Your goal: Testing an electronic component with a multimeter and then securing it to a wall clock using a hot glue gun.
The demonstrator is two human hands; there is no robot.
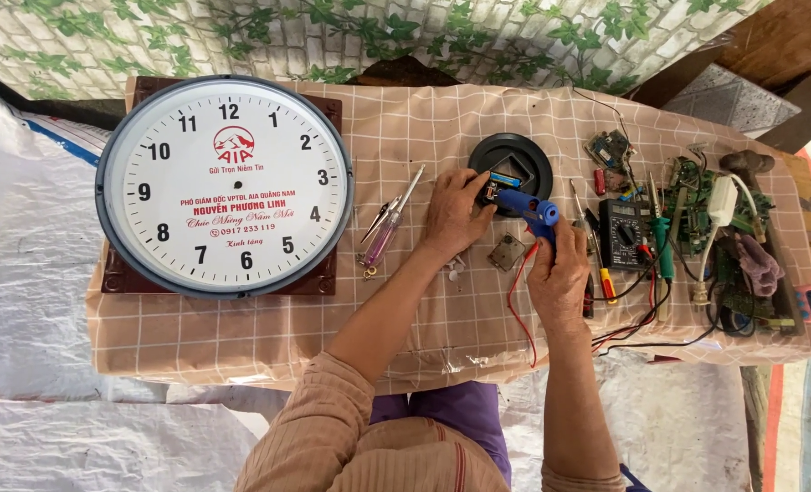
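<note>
Hands first: the right hand (559,273) grips a blue glue gun (526,206), its nozzle at a small part (491,191) pinched by the left hand (454,214) over the black round housing (511,169). Gluing looks underway; the clock face (224,186) lies well apart, not yet rejoined.

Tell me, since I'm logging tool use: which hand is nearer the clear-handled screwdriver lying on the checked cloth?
Left. The left hand rests just right of the clear-handled screwdriver, not touching it. The right hand is farther right, gripping the blue glue gun.
</note>
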